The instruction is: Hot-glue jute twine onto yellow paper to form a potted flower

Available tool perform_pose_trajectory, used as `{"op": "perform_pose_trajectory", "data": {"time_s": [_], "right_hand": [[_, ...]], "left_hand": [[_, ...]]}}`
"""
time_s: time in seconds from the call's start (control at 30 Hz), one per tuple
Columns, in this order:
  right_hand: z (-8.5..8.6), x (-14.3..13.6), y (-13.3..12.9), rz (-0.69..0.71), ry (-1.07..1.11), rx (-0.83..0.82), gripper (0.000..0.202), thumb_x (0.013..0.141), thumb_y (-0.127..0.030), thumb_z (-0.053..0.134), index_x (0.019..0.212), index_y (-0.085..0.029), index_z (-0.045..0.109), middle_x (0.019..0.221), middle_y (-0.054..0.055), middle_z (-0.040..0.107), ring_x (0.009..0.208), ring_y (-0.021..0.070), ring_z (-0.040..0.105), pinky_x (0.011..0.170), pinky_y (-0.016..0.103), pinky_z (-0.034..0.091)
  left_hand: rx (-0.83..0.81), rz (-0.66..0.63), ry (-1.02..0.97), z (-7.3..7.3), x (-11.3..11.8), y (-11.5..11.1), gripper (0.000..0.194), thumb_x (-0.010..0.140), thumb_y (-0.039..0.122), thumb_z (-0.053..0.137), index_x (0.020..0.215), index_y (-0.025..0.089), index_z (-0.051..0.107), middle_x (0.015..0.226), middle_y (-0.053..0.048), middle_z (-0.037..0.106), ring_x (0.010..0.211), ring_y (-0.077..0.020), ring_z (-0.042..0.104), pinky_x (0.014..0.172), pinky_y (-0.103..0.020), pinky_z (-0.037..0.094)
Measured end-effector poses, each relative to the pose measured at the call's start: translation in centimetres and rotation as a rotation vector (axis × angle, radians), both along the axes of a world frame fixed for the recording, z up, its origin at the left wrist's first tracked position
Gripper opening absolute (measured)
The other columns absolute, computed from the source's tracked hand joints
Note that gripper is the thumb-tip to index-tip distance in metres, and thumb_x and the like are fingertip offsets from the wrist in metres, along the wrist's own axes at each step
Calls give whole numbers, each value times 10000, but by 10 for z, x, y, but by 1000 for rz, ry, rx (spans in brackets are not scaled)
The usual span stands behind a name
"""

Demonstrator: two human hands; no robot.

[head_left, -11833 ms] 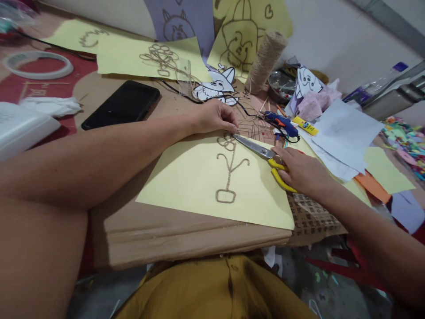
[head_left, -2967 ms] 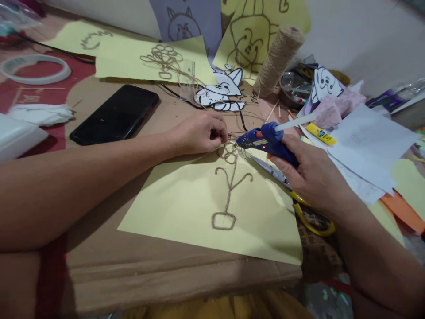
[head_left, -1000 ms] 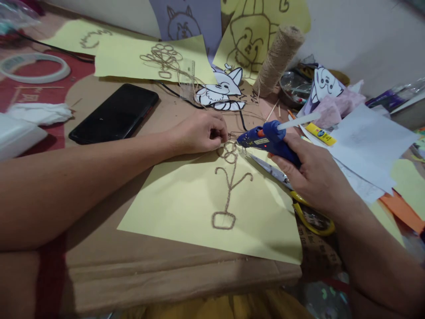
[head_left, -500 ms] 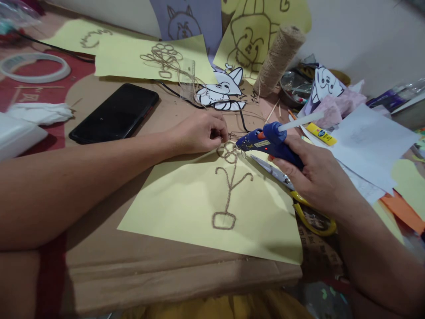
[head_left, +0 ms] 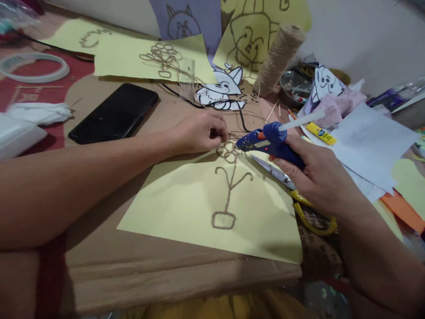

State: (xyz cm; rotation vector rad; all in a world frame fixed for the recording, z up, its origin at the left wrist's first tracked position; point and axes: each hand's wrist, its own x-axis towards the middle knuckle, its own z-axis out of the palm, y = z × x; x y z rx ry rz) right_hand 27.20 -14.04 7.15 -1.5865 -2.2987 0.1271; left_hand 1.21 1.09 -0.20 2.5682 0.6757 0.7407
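My right hand (head_left: 310,166) grips a blue hot glue gun (head_left: 265,141) with a clear glue stick (head_left: 303,120) poking out of its back. The gun's nozzle points left, at the top of a potted flower made of brown twine (head_left: 229,188) on a yellow paper sheet (head_left: 179,199). Just left of the nozzle, my left hand (head_left: 202,130) rests at the sheet's upper edge, its fingers curled and pinched beside the flower's loops. What those fingers hold, probably twine, is too small to make out. Scissors with yellow handles (head_left: 314,219) lie partly under my right hand.
A black phone (head_left: 114,113) lies left of my left hand. Behind are a twine spool (head_left: 280,60), a paper fox cutout (head_left: 222,88) and a black cord (head_left: 244,120). A tape roll (head_left: 63,71) sits far left; white papers (head_left: 372,137) spread at right.
Hardly anything differs. Both hands and the glue gun keep the same place at the top of the twine flower; the view has shifted very slightly.
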Motion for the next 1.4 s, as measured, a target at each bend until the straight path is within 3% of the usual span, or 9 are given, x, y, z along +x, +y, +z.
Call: {"op": "perform_pose_trajectory", "data": {"time_s": [0.67, 0.93, 1.17, 1.4], "right_hand": [[-4, 1, 3, -27, 23, 41, 433, 974, -310, 594, 1389, -201, 658, 1278, 159, 764, 1086, 379, 736, 879, 506, 594], [-8, 3, 6, -9, -44, 30, 330, 977, -298, 596, 1274, -193, 692, 1245, 164, 774, 1094, 365, 737, 901, 489, 585], [-5, 0, 4, -33, -36, 57, 362, 986, -297, 580, 1328, -207, 660, 1212, 151, 768, 1021, 350, 732, 825, 457, 573], [-7, 2, 6, -22, -56, 30, 326, 986, -303, 587, 1280, -195, 679, 1213, 161, 773, 1065, 356, 736, 877, 474, 579]], "left_hand": [[-16, 18, 23, 1, 1, -1, 197, 825, 122, 611, 855, 174, 799, 952, -59, 773, 919, -174, 708, 823, -244, 535], [-21, 18, 13, 0, 1, 1, 200, 829, 150, 603, 849, 183, 799, 939, -49, 769, 912, -166, 705, 830, -239, 534], [-20, 9, 6, -2, 0, 2, 175, 823, 148, 627, 840, 193, 795, 945, -52, 775, 912, -179, 706, 823, -253, 541], [-26, 24, 17, 0, 1, 0, 189, 832, 149, 612, 855, 185, 796, 944, -45, 767, 915, -163, 705, 830, -229, 533]]}}
